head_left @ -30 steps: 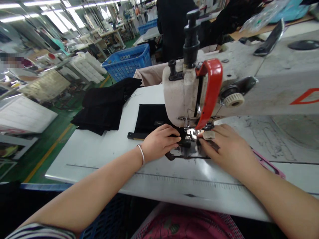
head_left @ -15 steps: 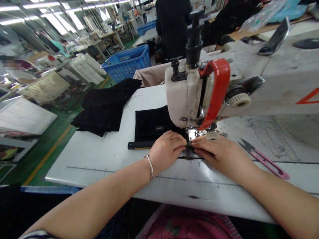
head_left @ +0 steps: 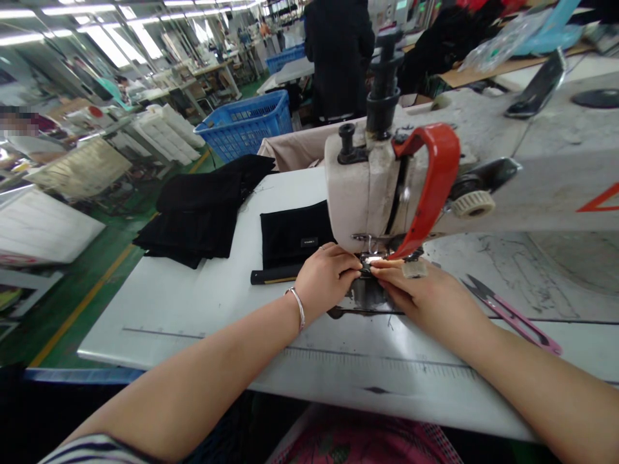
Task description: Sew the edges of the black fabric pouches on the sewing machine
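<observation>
A black fabric piece (head_left: 290, 235) with a small dark label lies on the white sewing table, its folded strip along the near edge. My left hand (head_left: 326, 274), a bracelet at its wrist, is closed with fingertips pinching that near edge just left of the presser foot. On the other side, my right hand (head_left: 420, 290) has its fingers pressed together on the fabric edge, close under the needle area. The sewing machine (head_left: 355, 193) with a red guard stands over both sets of fingertips. The fabric between them is mostly hidden.
Pink thread snips (head_left: 517, 316) lie right of my right hand. A stack of black fabric pieces (head_left: 193, 216) sits at the table's left edge. Behind stands a blue plastic basket (head_left: 246, 122); a person in black (head_left: 338, 58) is beyond the machine. A ruler scale (head_left: 377, 357) marks the table front.
Both hands and the fabric's near edge have shifted slightly away from me, toward the needle. More of the metal plate in front of the fingers shows now. The view has tilted a little.
</observation>
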`<action>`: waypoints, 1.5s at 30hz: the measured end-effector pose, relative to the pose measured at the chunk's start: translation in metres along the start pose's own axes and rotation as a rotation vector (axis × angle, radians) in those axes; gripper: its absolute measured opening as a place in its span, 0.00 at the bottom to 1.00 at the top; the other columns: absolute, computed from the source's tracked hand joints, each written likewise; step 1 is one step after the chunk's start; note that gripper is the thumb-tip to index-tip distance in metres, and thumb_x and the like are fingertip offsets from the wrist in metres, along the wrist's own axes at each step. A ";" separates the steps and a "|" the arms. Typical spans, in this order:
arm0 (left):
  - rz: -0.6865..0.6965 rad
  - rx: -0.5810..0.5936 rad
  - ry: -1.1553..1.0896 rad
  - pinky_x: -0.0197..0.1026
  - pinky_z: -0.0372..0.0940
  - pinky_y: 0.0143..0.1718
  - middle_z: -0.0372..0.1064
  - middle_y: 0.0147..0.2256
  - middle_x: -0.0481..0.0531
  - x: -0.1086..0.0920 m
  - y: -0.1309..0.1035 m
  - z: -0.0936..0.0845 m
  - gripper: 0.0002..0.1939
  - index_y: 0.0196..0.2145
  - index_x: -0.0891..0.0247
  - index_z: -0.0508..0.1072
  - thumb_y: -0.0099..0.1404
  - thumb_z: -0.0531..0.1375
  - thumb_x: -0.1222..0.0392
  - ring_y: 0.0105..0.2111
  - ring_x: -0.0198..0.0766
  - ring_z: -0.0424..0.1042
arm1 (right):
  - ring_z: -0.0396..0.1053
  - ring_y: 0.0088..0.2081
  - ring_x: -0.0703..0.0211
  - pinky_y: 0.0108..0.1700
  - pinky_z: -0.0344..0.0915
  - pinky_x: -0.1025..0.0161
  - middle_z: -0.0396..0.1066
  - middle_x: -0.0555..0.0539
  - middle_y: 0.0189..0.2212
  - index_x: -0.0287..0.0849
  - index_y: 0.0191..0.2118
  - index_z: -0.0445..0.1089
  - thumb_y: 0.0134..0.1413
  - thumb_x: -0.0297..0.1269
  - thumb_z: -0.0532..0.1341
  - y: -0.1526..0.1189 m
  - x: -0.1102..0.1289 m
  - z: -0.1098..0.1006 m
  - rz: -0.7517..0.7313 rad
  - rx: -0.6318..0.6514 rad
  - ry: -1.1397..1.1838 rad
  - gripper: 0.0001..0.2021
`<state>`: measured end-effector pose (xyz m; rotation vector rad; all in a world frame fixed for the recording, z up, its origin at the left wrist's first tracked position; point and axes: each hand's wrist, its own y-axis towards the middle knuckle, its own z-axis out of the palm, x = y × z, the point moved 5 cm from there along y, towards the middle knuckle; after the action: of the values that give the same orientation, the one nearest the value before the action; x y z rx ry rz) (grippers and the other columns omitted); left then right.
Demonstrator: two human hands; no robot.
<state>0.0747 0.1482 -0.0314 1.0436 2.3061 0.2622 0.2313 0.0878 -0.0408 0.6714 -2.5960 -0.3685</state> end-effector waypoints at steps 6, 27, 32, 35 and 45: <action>-0.024 0.007 0.010 0.46 0.69 0.46 0.75 0.36 0.50 0.000 0.001 0.000 0.03 0.33 0.60 0.78 0.61 0.63 0.65 0.39 0.40 0.72 | 0.68 0.49 0.47 0.47 0.69 0.50 0.73 0.42 0.45 0.42 0.49 0.71 0.60 0.30 0.56 -0.001 0.001 0.000 0.006 -0.012 -0.008 0.13; -0.038 0.010 0.046 0.44 0.68 0.45 0.76 0.35 0.49 0.000 0.003 0.000 0.04 0.33 0.60 0.77 0.59 0.65 0.66 0.39 0.40 0.72 | 0.67 0.46 0.48 0.46 0.68 0.50 0.71 0.41 0.46 0.41 0.49 0.71 0.60 0.28 0.56 0.000 0.001 0.003 0.016 -0.015 0.004 0.13; -0.047 0.019 0.017 0.43 0.68 0.46 0.76 0.36 0.48 0.000 0.000 0.001 0.04 0.33 0.60 0.77 0.59 0.65 0.66 0.39 0.40 0.72 | 0.66 0.46 0.50 0.48 0.67 0.52 0.71 0.43 0.46 0.42 0.47 0.71 0.59 0.27 0.57 -0.001 0.001 0.003 -0.016 -0.042 0.053 0.12; -0.033 0.027 -0.016 0.42 0.67 0.46 0.76 0.36 0.47 -0.001 -0.003 0.002 0.03 0.33 0.59 0.77 0.60 0.64 0.66 0.40 0.40 0.72 | 0.66 0.46 0.52 0.48 0.67 0.54 0.71 0.45 0.46 0.44 0.46 0.71 0.59 0.26 0.57 -0.002 0.000 0.004 -0.021 -0.039 0.095 0.12; -0.030 0.081 0.058 0.42 0.66 0.49 0.74 0.40 0.49 0.008 0.005 0.002 0.05 0.38 0.60 0.77 0.62 0.64 0.62 0.43 0.40 0.70 | 0.67 0.48 0.53 0.49 0.67 0.54 0.71 0.46 0.48 0.47 0.51 0.69 0.61 0.28 0.54 -0.002 -0.008 0.004 0.017 -0.083 0.097 0.15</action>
<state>0.0746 0.1573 -0.0340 1.0527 2.4001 0.1905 0.2362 0.0905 -0.0481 0.6220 -2.4784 -0.4252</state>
